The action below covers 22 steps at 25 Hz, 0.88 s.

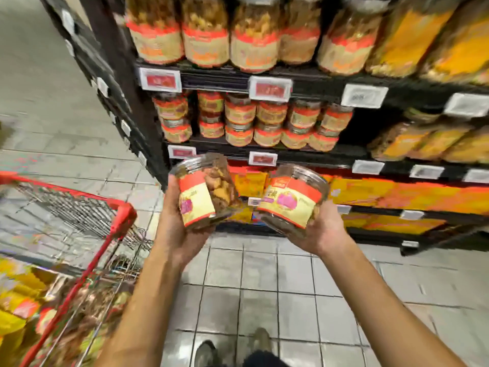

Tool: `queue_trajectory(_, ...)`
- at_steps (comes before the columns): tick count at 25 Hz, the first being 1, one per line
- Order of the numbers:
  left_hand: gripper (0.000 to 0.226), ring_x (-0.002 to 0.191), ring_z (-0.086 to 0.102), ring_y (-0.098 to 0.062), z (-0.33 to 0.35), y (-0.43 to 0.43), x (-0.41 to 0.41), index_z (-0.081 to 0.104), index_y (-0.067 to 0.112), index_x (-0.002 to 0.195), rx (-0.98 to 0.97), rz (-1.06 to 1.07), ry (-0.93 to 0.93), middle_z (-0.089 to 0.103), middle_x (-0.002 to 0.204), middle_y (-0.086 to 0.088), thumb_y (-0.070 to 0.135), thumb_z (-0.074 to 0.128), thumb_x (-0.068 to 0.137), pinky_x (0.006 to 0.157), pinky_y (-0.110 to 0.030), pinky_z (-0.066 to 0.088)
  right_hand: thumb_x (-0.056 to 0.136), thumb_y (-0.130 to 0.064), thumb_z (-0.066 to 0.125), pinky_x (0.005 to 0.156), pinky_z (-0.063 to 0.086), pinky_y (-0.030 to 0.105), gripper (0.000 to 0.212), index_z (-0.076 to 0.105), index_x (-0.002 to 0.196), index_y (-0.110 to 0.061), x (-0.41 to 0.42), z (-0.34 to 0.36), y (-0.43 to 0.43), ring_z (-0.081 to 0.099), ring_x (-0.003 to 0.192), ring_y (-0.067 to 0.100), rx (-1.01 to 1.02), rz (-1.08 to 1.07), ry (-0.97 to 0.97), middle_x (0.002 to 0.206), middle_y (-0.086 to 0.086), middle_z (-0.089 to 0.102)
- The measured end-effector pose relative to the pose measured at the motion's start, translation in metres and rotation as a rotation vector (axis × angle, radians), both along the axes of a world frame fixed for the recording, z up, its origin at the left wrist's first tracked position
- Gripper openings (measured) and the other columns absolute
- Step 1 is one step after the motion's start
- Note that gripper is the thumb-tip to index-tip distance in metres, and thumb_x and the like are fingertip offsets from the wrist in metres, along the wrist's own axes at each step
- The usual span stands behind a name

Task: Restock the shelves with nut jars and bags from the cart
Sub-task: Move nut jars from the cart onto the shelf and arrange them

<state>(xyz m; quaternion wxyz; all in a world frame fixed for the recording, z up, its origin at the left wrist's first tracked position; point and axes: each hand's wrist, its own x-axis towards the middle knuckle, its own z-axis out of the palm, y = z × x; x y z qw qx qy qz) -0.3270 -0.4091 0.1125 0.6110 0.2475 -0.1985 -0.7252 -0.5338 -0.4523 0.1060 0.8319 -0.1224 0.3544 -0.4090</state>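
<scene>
Here two nut jars are in the air, one in each hand, in front of the dark shelving unit (148, 123). The left hand (177, 229) cups the left jar (206, 192) from below and from the side. Its thumb lies up along the label's left edge and its fingers curl under the base. The right hand (322, 229) carries the right jar (293, 200) on its palm, with the fingers wrapped round the far underside and mostly hidden. Both jars are clear plastic with a red-and-cream label. They are tilted, with their lids pointing up toward the shelves. They sit just beside each other without touching, level with the lowest rows of goods.

On the top shelf in view stand five large jars (205, 33) with a similar label. To their right are yellow-orange bags (412, 35), too blurred to count. The shelf beneath holds twelve small jars (240, 109) at the front, six below and six stacked on them. A dark gap lies to their right, then further bags (436, 141). Four price tags (270, 88) are clipped on the upper shelf's rail, two red-faced and two white.

The red wire cart (119, 215) stands at the left, near the left forearm. Its load (26, 300) of yellow bags and brown-filled jars is blurred beyond counting. Two shoes (206, 353) show on the grey tiled floor (291, 287).
</scene>
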Motion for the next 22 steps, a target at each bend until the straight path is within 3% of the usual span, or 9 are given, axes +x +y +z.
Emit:
queue_trajectory(2,0.053,0.080,0.069,-0.012,-0.009,-0.023,-0.022,0.076,0.018,0.084,0.069,0.007,-0.035,0.073,0.082,0.002,0.060,0.075,0.052,0.079,-0.035,0.058,0.071,-0.039,0.051,0.064,0.057,0.052,0.041,0.076,0.089,-0.013,-0.021,-0.008,-0.014,0.070,0.081,0.036,-0.002,-0.044,-0.010,0.092,0.014,0.073)
queue_trajectory(5,0.058,0.084,0.068,-0.019,-0.021,-0.061,-0.047,0.077,0.017,0.084,0.172,-0.002,-0.124,0.073,0.087,-0.003,0.064,0.048,0.067,0.086,-0.040,0.053,0.069,-0.043,0.053,0.070,0.056,0.055,0.042,0.078,0.084,-0.013,-0.042,-0.021,-0.036,0.069,0.089,0.037,-0.015,-0.115,-0.011,0.095,0.013,0.073)
queue_trajectory(8,0.063,0.076,0.072,-0.015,-0.033,-0.091,-0.063,0.079,0.021,0.077,0.212,-0.042,-0.203,0.075,0.081,0.000,0.067,0.036,0.070,0.074,-0.036,0.058,0.082,-0.044,0.044,0.082,0.048,0.057,0.048,0.078,0.082,-0.010,-0.058,-0.038,-0.059,0.069,0.086,0.036,0.026,-0.199,-0.025,0.094,0.014,0.073)
queue_trajectory(10,0.062,0.072,0.072,-0.013,-0.040,-0.106,-0.068,0.079,0.022,0.075,0.208,-0.033,-0.231,0.075,0.079,0.001,0.066,0.036,0.070,0.063,-0.028,0.059,0.090,-0.046,0.036,0.084,0.047,0.057,0.056,0.078,0.079,-0.010,-0.061,-0.047,-0.071,0.070,0.083,0.034,0.057,-0.228,-0.025,0.091,0.014,0.073)
queue_trajectory(12,0.058,0.073,0.072,-0.012,-0.049,-0.117,-0.071,0.079,0.023,0.077,0.207,-0.011,-0.257,0.075,0.080,0.002,0.065,0.040,0.066,0.061,-0.025,0.058,0.091,-0.047,0.036,0.082,0.049,0.055,0.056,0.078,0.075,-0.012,-0.062,-0.055,-0.081,0.071,0.080,0.032,0.087,-0.246,-0.028,0.087,0.012,0.074)
queue_trajectory(15,0.055,0.079,0.072,-0.012,-0.062,-0.132,-0.076,0.079,0.026,0.080,0.193,0.050,-0.260,0.075,0.085,0.003,0.065,0.042,0.065,0.069,-0.029,0.059,0.090,-0.049,0.037,0.083,0.048,0.055,0.056,0.077,0.079,-0.012,-0.063,-0.067,-0.092,0.070,0.085,0.033,0.142,-0.272,-0.055,0.091,0.012,0.073)
queue_trajectory(19,0.062,0.085,0.070,-0.014,-0.074,-0.148,-0.071,0.074,0.020,0.092,0.191,0.170,-0.230,0.075,0.088,0.001,0.067,0.039,0.071,0.089,-0.038,0.052,0.076,-0.050,0.050,0.106,0.034,0.054,0.053,0.065,0.111,-0.013,-0.056,-0.072,-0.102,0.045,0.127,0.040,0.168,-0.208,-0.098,0.132,0.016,0.055)
queue_trajectory(21,0.064,0.090,0.067,-0.018,-0.079,-0.153,-0.063,0.069,0.018,0.099,0.194,0.245,-0.278,0.073,0.092,-0.002,0.066,0.040,0.069,0.097,-0.043,0.046,0.067,-0.049,0.053,0.107,0.033,0.054,0.055,0.065,0.109,-0.015,-0.047,-0.073,-0.108,0.046,0.126,0.040,0.176,-0.169,-0.096,0.130,0.015,0.056)
queue_trajectory(22,0.064,0.091,0.066,-0.019,-0.083,-0.157,-0.058,0.067,0.016,0.103,0.187,0.298,-0.320,0.072,0.093,-0.003,0.065,0.040,0.071,0.096,-0.042,0.048,0.066,-0.047,0.055,0.101,0.040,0.051,0.050,0.069,0.100,-0.014,-0.041,-0.074,-0.112,0.055,0.117,0.038,0.171,-0.138,-0.071,0.118,0.015,0.064)
